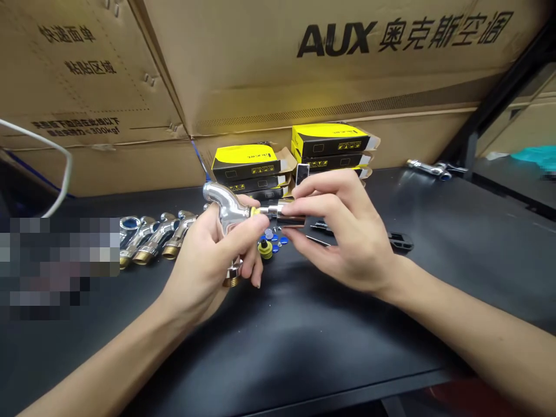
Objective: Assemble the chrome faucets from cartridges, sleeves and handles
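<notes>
My left hand (197, 258) is wrapped round a chrome faucet body (231, 213), its curved end at the upper left and its brass-coloured thread (231, 282) pointing down. A yellow ring (255, 212) shows at the faucet's side opening, near my left thumb. Between the fingers and thumb of my right hand (354, 243) is a chrome cylindrical piece (292, 220), lined up with that opening. A narrow shiny stem (270, 211) shows between the two parts; whether they are joined I cannot tell. Under the hands lie a yellow-and-black valve cartridge (264, 249) and several small blue discs (284, 240).
Several chrome faucets (150, 240) lie in a row at the left. Yellow-and-black boxes (245, 162) stand in two stacks behind my hands. Another faucet (428, 169) lies at the back right. Large cardboard (260, 69) forms the back wall. A black object (400, 242) lies behind my right wrist.
</notes>
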{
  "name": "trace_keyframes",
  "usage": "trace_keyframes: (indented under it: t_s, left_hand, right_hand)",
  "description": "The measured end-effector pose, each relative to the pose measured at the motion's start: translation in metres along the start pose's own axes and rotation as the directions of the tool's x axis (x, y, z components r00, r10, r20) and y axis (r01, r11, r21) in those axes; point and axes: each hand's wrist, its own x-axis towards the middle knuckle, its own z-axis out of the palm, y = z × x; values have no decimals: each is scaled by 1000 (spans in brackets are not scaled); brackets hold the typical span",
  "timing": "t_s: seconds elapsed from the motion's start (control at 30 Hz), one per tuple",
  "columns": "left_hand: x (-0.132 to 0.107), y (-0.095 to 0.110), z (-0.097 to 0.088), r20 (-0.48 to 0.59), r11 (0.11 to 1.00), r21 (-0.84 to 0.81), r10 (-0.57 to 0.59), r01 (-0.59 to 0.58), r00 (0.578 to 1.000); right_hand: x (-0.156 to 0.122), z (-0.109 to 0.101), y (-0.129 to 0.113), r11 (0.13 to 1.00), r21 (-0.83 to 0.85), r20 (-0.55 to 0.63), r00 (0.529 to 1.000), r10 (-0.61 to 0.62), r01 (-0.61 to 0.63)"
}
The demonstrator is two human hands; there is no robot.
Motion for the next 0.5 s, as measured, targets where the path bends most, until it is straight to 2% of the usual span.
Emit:
trace_keyframes:
  t_s: [0.23, 0.37, 0.5]
  left_hand:
    - [-1, -1, 2, -53, 999, 35, 2, -1, 999]
    - [-1, 0, 2, -39, 1000, 13, -6, 6, 999]
    - [-2, -1, 1, -14, 998, 36, 53, -53, 998]
  right_hand:
    - [1, 0, -3, 999, 29, -13, 1000, -13, 14]
    - [1, 0, -4, 1000, 29, -25, 1000, -10, 10]
    - [0, 0, -8, 997, 26, -20, 997, 80, -79]
